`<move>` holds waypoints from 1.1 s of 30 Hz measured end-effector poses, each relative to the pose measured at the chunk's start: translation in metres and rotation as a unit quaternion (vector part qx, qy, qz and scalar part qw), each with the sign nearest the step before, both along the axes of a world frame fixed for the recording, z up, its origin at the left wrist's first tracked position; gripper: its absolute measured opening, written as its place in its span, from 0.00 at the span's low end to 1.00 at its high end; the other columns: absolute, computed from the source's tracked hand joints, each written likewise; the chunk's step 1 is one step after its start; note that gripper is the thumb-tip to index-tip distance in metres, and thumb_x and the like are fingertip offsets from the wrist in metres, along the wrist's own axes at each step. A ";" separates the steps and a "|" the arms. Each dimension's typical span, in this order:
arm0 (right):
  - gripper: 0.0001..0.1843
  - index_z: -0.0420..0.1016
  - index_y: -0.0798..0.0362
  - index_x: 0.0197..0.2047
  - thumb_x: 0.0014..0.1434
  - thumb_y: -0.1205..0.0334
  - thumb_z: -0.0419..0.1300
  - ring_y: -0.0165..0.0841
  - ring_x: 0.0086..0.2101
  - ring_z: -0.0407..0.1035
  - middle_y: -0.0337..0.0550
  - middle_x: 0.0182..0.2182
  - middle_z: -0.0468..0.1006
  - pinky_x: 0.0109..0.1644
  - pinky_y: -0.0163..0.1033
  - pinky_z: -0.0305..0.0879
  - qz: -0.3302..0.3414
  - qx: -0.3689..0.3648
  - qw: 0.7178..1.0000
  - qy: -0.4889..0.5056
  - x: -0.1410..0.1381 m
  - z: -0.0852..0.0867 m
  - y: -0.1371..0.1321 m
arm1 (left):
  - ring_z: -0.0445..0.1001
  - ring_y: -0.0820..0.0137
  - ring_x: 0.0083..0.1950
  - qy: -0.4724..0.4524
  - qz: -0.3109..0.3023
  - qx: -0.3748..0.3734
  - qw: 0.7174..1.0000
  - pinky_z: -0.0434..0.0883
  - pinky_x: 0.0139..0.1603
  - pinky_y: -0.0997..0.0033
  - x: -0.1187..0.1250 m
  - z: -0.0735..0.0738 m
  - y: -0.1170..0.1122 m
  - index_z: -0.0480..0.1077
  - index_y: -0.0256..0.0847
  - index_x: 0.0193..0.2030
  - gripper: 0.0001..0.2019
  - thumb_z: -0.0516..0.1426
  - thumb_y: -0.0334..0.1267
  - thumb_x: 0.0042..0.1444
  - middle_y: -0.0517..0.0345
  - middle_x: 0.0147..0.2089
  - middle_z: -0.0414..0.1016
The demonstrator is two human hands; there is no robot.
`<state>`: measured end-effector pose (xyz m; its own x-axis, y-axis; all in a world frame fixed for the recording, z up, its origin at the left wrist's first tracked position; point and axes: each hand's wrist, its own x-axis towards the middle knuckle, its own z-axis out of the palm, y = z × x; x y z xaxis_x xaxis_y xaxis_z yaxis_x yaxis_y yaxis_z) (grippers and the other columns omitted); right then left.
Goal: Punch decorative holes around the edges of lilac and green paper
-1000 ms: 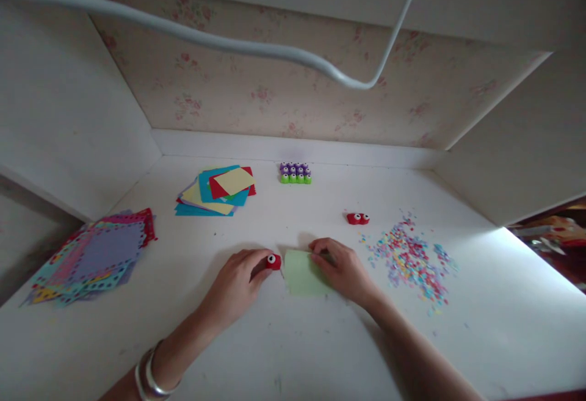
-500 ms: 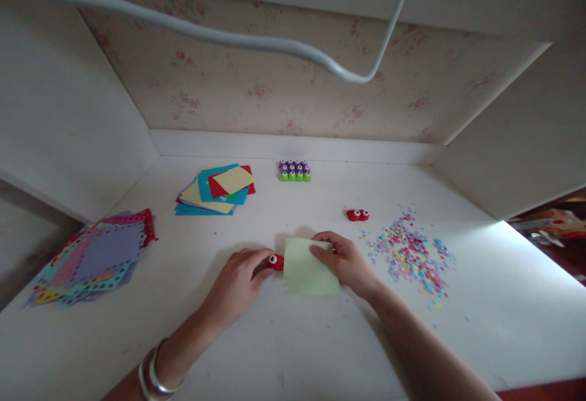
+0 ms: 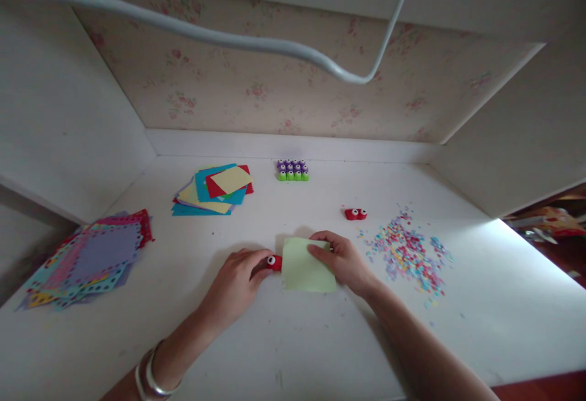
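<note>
My left hand [image 3: 238, 282] is curled around a small red hole punch [image 3: 274, 262] with a white eye, resting on the white tabletop [image 3: 293, 340]. My right hand [image 3: 345, 260] pinches the right side of a pale green paper square [image 3: 304, 265], whose left edge touches the punch. The paper lies tilted, partly lifted at my fingers.
A pile of coloured paper confetti [image 3: 407, 251] lies to the right. A pair of red punches [image 3: 356, 213] sits behind my right hand. Purple and green punches [image 3: 293, 170] stand at the back. Plain coloured sheets [image 3: 213, 189] and punched sheets [image 3: 89, 257] lie left. A white cable [image 3: 229, 38] hangs overhead.
The green paper has been pushed left against the red punch and raised a little. My right hand shifted slightly with it; my left hand stayed on the punch.
</note>
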<state>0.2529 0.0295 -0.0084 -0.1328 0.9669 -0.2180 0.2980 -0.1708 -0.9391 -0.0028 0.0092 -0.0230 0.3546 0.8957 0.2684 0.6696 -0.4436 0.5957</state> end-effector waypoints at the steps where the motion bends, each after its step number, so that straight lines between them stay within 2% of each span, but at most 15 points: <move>1: 0.15 0.74 0.51 0.42 0.58 0.50 0.61 0.29 0.23 0.69 0.39 0.27 0.76 0.22 0.31 0.61 0.002 0.005 1.000 -0.005 0.000 -0.001 0.000 | 0.78 0.63 0.45 0.002 0.000 -0.002 1.000 0.74 0.48 0.59 0.000 0.000 0.000 0.72 0.45 0.50 0.12 0.61 0.32 0.59 0.56 0.45 0.80; 7: 0.13 0.74 0.50 0.43 0.61 0.51 0.59 0.29 0.23 0.69 0.38 0.27 0.77 0.23 0.32 0.62 0.013 0.039 0.997 -0.059 -0.001 -0.006 0.000 | 0.77 0.63 0.46 -0.002 -0.014 0.000 1.000 0.72 0.50 0.58 0.001 0.001 -0.001 0.72 0.45 0.50 0.12 0.61 0.33 0.60 0.56 0.46 0.80; 11: 0.14 0.75 0.49 0.47 0.62 0.52 0.59 0.31 0.25 0.70 0.39 0.30 0.79 0.29 0.37 0.68 0.027 0.136 0.977 -0.163 -0.003 -0.007 -0.002 | 0.77 0.63 0.48 -0.008 -0.057 0.016 0.998 0.71 0.51 0.58 0.002 0.004 0.000 0.73 0.45 0.49 0.10 0.60 0.36 0.61 0.55 0.47 0.80; 14: 0.16 0.74 0.49 0.52 0.62 0.55 0.60 0.39 0.42 0.74 0.48 0.45 0.79 0.47 0.46 0.72 0.045 0.273 0.936 -0.218 -0.002 -0.003 -0.004 | 0.76 0.63 0.49 -0.001 -0.080 0.016 0.997 0.71 0.51 0.58 0.003 0.006 0.000 0.73 0.46 0.50 0.10 0.60 0.37 0.61 0.55 0.48 0.80; 17: 0.17 0.74 0.47 0.55 0.63 0.56 0.60 0.43 0.56 0.66 0.50 0.57 0.73 0.58 0.52 0.65 0.126 0.358 0.889 -0.257 0.000 0.003 -0.008 | 0.75 0.63 0.50 0.005 -0.083 0.016 0.996 0.70 0.53 0.57 0.003 0.006 -0.001 0.73 0.47 0.51 0.11 0.60 0.38 0.61 0.55 0.49 0.79; 19: 0.17 0.74 0.45 0.55 0.64 0.56 0.59 0.43 0.57 0.66 0.47 0.57 0.73 0.61 0.55 0.62 0.186 0.364 0.871 -0.273 0.002 0.005 -0.010 | 0.75 0.63 0.51 0.009 -0.084 0.015 0.996 0.70 0.53 0.57 0.002 0.007 -0.001 0.73 0.46 0.52 0.12 0.60 0.38 0.62 0.54 0.50 0.78; 21: 0.16 0.74 0.43 0.55 0.64 0.56 0.58 0.42 0.57 0.66 0.46 0.56 0.74 0.64 0.57 0.58 0.215 0.360 0.862 -0.286 0.002 0.005 -0.012 | 0.74 0.63 0.51 0.012 -0.086 0.010 0.996 0.70 0.53 0.58 0.002 0.009 -0.002 0.73 0.46 0.52 0.12 0.60 0.37 0.62 0.54 0.50 0.78; 24: 0.16 0.75 0.44 0.55 0.65 0.56 0.58 0.41 0.57 0.67 0.45 0.56 0.75 0.65 0.58 0.54 0.215 0.351 0.860 -0.300 0.001 0.002 -0.012 | 0.74 0.63 0.50 0.012 -0.089 0.001 0.996 0.70 0.53 0.58 0.001 0.012 -0.003 0.73 0.47 0.51 0.11 0.60 0.36 0.61 0.55 0.49 0.78; 33: 0.15 0.76 0.45 0.53 0.65 0.56 0.57 0.40 0.57 0.67 0.46 0.56 0.75 0.65 0.56 0.55 0.212 0.355 0.862 -0.294 0.002 0.002 -0.010 | 0.75 0.64 0.48 0.014 -0.100 -0.002 0.995 0.70 0.53 0.58 -0.001 0.018 -0.004 0.74 0.47 0.50 0.12 0.61 0.35 0.59 0.57 0.47 0.79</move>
<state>0.2545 0.0194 -0.0061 -0.5754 0.7762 0.2577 0.6528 0.6257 -0.4270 -0.0038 0.0047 -0.0047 0.5327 0.8077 0.2527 0.5848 -0.5671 0.5800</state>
